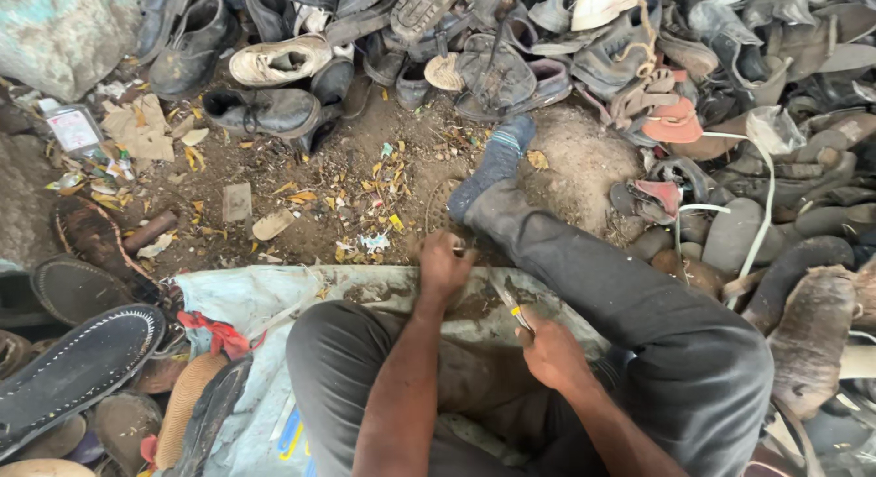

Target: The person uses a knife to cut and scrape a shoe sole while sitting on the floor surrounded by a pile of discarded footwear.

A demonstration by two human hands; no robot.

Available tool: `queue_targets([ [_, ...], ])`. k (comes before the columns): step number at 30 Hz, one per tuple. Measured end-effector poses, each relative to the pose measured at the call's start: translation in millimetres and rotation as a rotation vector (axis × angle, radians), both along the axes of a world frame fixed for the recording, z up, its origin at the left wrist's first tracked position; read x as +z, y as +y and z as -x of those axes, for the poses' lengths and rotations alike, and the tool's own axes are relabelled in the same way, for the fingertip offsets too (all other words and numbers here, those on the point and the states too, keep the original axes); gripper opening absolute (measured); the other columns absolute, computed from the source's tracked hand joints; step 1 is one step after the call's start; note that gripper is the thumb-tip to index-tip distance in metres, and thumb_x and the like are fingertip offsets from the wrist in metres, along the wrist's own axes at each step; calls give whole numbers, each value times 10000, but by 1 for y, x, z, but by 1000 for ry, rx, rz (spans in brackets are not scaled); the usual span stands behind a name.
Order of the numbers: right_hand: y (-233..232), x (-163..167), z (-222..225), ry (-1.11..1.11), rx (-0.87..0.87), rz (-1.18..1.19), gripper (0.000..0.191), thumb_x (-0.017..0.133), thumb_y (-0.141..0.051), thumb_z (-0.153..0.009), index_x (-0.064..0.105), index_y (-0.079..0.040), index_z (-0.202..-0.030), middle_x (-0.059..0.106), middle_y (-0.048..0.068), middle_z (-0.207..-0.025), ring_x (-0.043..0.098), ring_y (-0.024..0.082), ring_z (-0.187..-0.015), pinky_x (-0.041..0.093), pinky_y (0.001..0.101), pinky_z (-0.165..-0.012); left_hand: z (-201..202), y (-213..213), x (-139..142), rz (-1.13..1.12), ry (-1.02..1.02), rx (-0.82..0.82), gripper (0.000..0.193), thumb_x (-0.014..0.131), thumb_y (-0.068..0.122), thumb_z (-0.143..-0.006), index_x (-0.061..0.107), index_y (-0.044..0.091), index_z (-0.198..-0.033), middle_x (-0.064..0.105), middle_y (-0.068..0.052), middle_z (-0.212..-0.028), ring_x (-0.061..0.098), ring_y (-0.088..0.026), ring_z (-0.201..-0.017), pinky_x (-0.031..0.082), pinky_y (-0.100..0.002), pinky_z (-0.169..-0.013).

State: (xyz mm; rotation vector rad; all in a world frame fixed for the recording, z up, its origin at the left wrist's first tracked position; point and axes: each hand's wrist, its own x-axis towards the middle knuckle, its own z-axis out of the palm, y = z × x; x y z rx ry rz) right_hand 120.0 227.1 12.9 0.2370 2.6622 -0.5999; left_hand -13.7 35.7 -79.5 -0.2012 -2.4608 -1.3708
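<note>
Right hand (550,352) grips a knife (511,305); left hand (443,265) clenched, shoe pile (511,57) beyond.

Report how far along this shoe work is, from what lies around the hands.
Done: hard to judge; loose soles lie at the left. In hand: the right hand grips a thin tool, and the left hand presses on a dirty sheet. Left: a big pile of worn shoes ahead.
</note>
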Motion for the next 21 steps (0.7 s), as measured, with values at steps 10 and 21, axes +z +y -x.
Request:
queue_targets([
  [10, -22, -10, 40, 119, 79, 121, 367, 625, -289, -940, 629, -142, -1276, 712, 222, -1086, 643, 458, -1049, 497, 549, -865, 10, -1, -21, -344, -132, 36, 198, 715, 123, -709, 601, -22, -638, 607, -137, -580, 575, -227, -532, 478, -400, -556],
  [21, -52, -1, 53, 35, 178, 6, 415, 598, -240, -953, 570, -88, -1338, 716, 252, -991, 675, 467, -970, 517, 559, -827, 23, 9, -40, -503, -91, 162, 265, 672, 98, -712, 477, 0, -562, 487, -64, -506, 410, -133, -480, 391, -365, -475],
])
